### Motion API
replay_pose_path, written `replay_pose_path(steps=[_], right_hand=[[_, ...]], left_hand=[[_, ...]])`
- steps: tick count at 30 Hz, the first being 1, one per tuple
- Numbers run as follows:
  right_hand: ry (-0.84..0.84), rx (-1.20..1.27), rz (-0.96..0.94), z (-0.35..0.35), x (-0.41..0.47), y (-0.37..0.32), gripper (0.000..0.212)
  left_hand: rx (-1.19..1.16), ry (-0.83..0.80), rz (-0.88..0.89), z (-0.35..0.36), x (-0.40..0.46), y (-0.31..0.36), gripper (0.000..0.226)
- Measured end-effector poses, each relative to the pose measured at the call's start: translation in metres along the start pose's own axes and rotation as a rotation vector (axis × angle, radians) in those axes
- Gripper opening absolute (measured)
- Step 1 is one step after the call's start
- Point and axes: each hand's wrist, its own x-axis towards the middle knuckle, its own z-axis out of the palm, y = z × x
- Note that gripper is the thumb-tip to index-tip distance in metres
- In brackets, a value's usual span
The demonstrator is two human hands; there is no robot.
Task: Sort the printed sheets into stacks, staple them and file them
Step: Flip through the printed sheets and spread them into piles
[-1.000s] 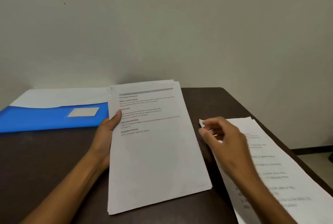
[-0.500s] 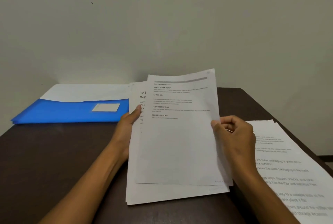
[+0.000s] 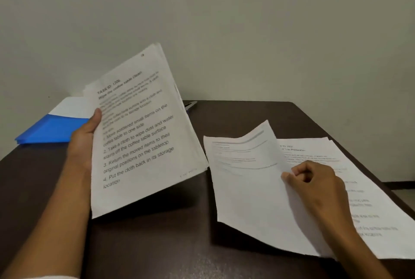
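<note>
While the left hand (image 3: pixel 84 141) grips a thick sheaf of printed sheets (image 3: pixel 139 135) by its left edge, thumb pressed flat on the top page and the fingers hidden behind, the sheaf is held tilted above the dark desk (image 3: pixel 157 245), its upper corner leaning away toward the pale wall (image 3: pixel 224 20). Its top page carries a bold heading and numbered lines in large type about wiping a coffee table. To the right, the right hand (image 3: pixel 314 186) has its fingers curled and pinches the right edge of a single sheet (image 3: pixel 244 188) between thumb and forefinger; that sheet bows upward at its far end, shows a grey bar and a few faint lines of small print, and its near-left part lies low to the desk surface, though whether it touches there cannot be told. Beneath and beside that hand a stack of sheets (image 3: pixel 368 200) lies flat near the right edge of the desk, with the pinched sheet overlapping its left side. At the far left of the desk rests a blue folder (image 3: pixel 51 130) with white paper (image 3: pixel 71 106) showing at its far side, partly hidden by the raised sheaf. Just past the sheaf's right edge, a small dark and silvery object (image 3: pixel 190 105) lies on the desk, too hidden to name.
</note>
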Motion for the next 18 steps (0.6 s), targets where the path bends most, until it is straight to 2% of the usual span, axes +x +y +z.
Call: replay_pose_path(steps=[3,7,11,15,18], right_hand=[[-0.014,-0.036,-0.035,0.005,-0.003,-0.003,0.021],[-0.029,-0.069,-0.048,0.009,-0.005,-0.004,0.021],[-0.035,-0.131,-0.078,0.014,-0.007,-0.007,0.023],[-0.011,-0.229,-0.155,0.016,-0.006,-0.014,0.034],[-0.059,-0.023,-0.257,0.021,-0.003,-0.036,0.015]], left_hand=[[-0.044,0.001,0.007,-0.011,0.003,0.005,0.044],[-0.076,-0.039,-0.013,-0.017,0.005,0.004,0.049],[-0.119,-0.059,-0.058,-0.016,0.009,0.0,0.039],[-0.116,-0.138,-0.114,-0.004,0.011,-0.01,0.041],[-0.085,-0.153,-0.159,0.01,0.013,-0.02,0.045]])
